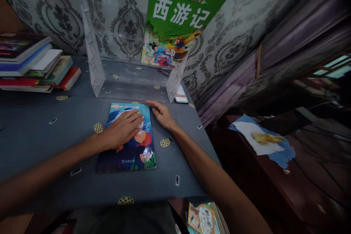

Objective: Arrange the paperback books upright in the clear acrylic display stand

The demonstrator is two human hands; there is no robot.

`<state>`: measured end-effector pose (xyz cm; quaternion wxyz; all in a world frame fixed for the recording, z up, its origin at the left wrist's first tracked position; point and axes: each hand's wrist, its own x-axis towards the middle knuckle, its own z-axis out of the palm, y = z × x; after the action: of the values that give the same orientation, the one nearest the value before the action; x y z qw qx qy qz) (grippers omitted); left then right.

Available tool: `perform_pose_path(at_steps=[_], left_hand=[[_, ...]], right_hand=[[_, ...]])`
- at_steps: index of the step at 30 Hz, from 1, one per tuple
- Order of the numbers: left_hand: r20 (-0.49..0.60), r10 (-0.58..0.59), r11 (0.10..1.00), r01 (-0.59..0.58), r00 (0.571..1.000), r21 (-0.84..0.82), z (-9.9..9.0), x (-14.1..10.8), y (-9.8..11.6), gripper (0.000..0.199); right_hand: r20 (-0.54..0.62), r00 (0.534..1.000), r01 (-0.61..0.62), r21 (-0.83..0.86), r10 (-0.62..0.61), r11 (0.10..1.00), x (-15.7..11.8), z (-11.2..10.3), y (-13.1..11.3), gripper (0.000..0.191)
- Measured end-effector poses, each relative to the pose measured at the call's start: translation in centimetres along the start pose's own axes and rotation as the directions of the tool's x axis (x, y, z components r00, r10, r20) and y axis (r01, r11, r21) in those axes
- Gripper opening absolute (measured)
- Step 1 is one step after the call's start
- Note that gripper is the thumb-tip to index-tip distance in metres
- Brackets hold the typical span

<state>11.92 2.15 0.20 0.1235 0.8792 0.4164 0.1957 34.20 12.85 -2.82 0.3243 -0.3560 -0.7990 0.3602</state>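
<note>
A blue picture book [131, 157] with orange and red figures lies flat on the grey table [55, 139]. My left hand [122, 129] rests palm down on its cover, fingers stretched toward the upper right, hiding part of the picture. At the book's upper right corner is my right hand [161, 115], its fingers extended along the top edge and its thumb a little apart. Behind the book stands a clear acrylic rack [94, 62]. A green book [175, 18] with white characters stands upright at the rack's right side.
Stacked books [27, 62] sit at the table's back left. A small white object [181, 94] is beside the rack's right foot. Below the table's front edge are more books [203, 219]. At right, a dark red surface [263, 175] holds a blue cloth [286, 153].
</note>
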Motion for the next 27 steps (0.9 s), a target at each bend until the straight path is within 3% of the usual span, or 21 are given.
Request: perform_pose_path(at_steps=[6, 10, 15, 19, 27], left_hand=[[0.064, 0.016, 0.988, -0.026, 0.998, 0.153, 0.5, 3.4, -0.4, 0.041], [0.067, 0.039, 0.975, -0.052, 0.997, 0.217, 0.5, 3.9, -0.1, 0.033], [0.021, 0.075, 0.968, -0.078, 0.997, 0.238, 0.8, 3.8, -0.4, 0.030], [0.027, 0.114, 0.966, -0.117, 0.993, 0.231, 0.8, 3.6, -0.3, 0.029], [0.090, 0.298, 0.948, -0.305, 0.950, 0.086, -0.5, 0.4, 3.0, 0.029]], right_hand=[[-0.036, 0.999, 0.029, 0.125, -0.025, 0.992, 0.2, 0.4, 0.7, 0.049], [-0.121, 0.992, 0.049, 0.074, -0.040, 0.996, -0.2, 0.4, -0.1, 0.041], [-0.167, 0.986, 0.005, -0.077, -0.018, 0.997, -0.8, 0.3, -1.7, 0.032], [-0.154, 0.988, -0.028, -0.090, 0.014, 0.996, -0.7, 0.3, -2.0, 0.029], [-0.162, 0.986, -0.053, -0.053, 0.044, 0.997, -0.7, 0.2, -2.3, 0.027]])
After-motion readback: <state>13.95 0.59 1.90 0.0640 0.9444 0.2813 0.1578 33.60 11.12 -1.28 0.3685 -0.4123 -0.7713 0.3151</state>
